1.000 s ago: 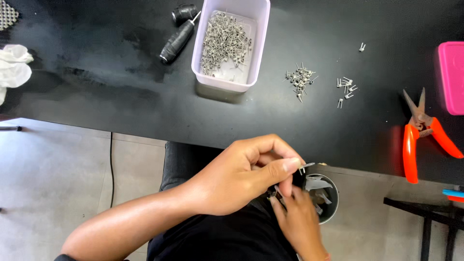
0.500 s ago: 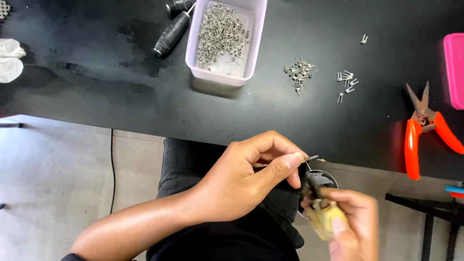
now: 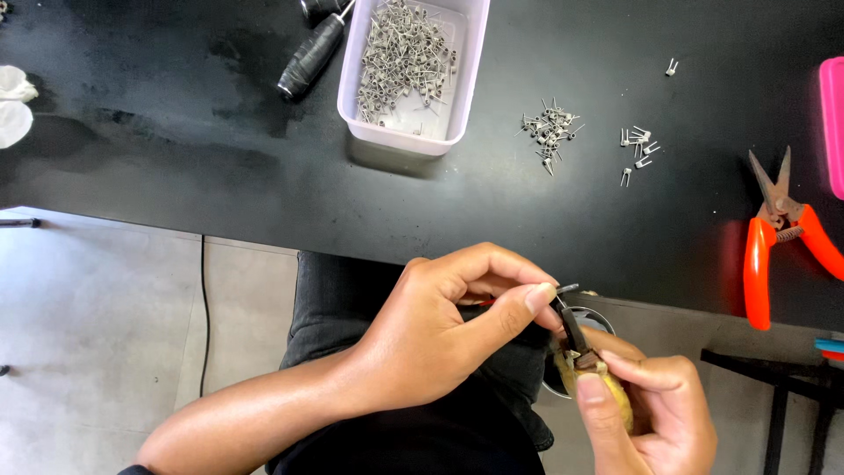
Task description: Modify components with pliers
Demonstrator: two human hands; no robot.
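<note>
Risen: right hand (image 3: 646, 409) gripping yellow-handled pliers (image 3: 587, 365) | left hand (image 3: 457, 325) pinching wire piece (image 3: 567, 288) (tiny)

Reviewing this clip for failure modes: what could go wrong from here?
1. The left hand pinches a small metal piece right at the plier tips held by the right hand; a slip could nip a fingertip.
2. The work is held over the lap, off the table; a dropped piece would likely fall to the floor.
3. The loose coils lie outside the tray and could scatter.
</note>
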